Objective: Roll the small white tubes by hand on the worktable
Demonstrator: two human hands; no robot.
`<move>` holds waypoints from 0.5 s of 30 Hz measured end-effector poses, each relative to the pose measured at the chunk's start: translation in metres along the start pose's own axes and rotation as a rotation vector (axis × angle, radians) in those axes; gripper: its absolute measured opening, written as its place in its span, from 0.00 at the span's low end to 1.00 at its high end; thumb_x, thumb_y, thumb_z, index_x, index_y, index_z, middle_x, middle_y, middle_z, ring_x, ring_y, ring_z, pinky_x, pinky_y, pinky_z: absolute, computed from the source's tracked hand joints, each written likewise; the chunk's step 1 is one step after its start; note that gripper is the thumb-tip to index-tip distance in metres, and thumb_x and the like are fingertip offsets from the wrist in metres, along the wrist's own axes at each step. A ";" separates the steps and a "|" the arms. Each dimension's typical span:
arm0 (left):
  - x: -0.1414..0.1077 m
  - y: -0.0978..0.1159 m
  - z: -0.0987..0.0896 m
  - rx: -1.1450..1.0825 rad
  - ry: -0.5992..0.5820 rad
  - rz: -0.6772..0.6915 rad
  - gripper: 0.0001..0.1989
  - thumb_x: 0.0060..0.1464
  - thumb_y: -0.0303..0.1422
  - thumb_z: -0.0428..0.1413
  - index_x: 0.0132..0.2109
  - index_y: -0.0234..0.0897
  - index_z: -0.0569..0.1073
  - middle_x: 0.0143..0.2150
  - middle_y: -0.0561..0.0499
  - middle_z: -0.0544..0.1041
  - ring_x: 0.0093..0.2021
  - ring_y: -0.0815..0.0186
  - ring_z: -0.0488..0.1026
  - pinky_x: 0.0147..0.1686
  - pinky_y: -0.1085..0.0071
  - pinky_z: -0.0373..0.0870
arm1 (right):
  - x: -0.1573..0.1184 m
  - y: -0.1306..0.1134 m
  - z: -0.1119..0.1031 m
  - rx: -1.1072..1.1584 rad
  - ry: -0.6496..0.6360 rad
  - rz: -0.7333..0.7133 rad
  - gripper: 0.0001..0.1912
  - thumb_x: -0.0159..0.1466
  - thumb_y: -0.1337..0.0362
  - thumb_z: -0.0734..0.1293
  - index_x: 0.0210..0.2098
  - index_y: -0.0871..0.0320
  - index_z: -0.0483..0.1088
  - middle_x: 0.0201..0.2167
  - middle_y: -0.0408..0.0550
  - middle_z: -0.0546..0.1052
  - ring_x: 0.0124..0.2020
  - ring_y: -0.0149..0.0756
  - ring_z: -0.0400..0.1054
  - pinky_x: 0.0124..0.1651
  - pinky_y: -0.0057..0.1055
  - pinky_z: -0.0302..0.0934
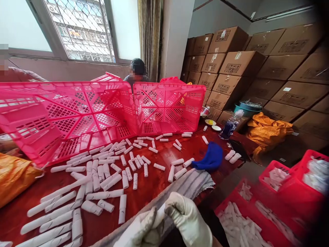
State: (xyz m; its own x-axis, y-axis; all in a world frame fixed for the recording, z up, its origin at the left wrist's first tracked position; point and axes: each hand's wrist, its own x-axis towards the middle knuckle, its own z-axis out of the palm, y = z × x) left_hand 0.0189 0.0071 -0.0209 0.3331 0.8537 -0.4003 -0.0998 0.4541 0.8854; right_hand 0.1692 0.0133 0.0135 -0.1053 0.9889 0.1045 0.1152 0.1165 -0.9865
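Observation:
Both my hands wear white gloves with greyed fingertips. At the table's near edge, my left hand [141, 229] is closed around one end of a small white roll [161, 213]. The fingers of my right hand [189, 216] pinch its other end, hiding much of it. Below them lies a grey striped towel [191, 183] along the edge. Many similar white rolls [122, 208], some with a dark mark, lie scattered and in rows on the red table [160, 185]. A blue cloth [210, 157] rests beyond the towel.
Pink crates [168, 128] lie on their sides across the back of the table, with people behind. A bottle of dark liquid [229, 126] and small dishes [216, 128] stand at right. Red crates [273, 164] hold white pieces below right. Cardboard boxes [239, 63] are stacked behind.

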 end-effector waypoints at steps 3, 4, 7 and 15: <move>0.004 0.003 0.003 0.019 -0.062 -0.018 0.29 0.44 0.61 0.55 0.32 0.36 0.69 0.21 0.57 0.63 0.17 0.76 0.55 0.19 0.79 0.58 | -0.007 0.008 -0.003 -0.071 0.045 -0.012 0.16 0.59 0.51 0.68 0.28 0.57 0.67 0.27 0.44 0.67 0.29 0.33 0.61 0.34 0.28 0.58; 0.005 0.002 0.004 0.123 -0.029 0.040 0.27 0.45 0.59 0.55 0.32 0.36 0.70 0.23 0.55 0.67 0.20 0.74 0.60 0.23 0.77 0.62 | -0.007 0.010 -0.005 -0.065 0.062 0.015 0.15 0.58 0.51 0.68 0.29 0.57 0.67 0.28 0.44 0.67 0.30 0.34 0.61 0.34 0.29 0.58; 0.012 0.004 0.007 0.500 0.045 0.209 0.18 0.53 0.49 0.53 0.35 0.38 0.74 0.30 0.49 0.76 0.32 0.64 0.71 0.37 0.71 0.68 | 0.007 0.012 -0.020 -0.066 0.078 0.155 0.13 0.58 0.54 0.67 0.27 0.56 0.64 0.24 0.42 0.66 0.27 0.33 0.61 0.31 0.28 0.58; 0.079 0.069 -0.010 1.016 0.305 0.388 0.16 0.54 0.29 0.52 0.50 0.36 0.74 0.50 0.40 0.74 0.51 0.55 0.71 0.53 0.62 0.62 | 0.137 0.006 -0.104 -0.873 0.277 0.298 0.06 0.62 0.62 0.62 0.35 0.55 0.70 0.24 0.44 0.75 0.28 0.34 0.69 0.32 0.27 0.58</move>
State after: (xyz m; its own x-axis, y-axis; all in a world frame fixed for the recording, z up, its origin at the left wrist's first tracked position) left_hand 0.0294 0.1081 0.0060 0.1889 0.9817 0.0256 0.7087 -0.1544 0.6884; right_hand 0.2581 0.1595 0.0347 0.2709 0.9626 0.0014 0.8057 -0.2260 -0.5475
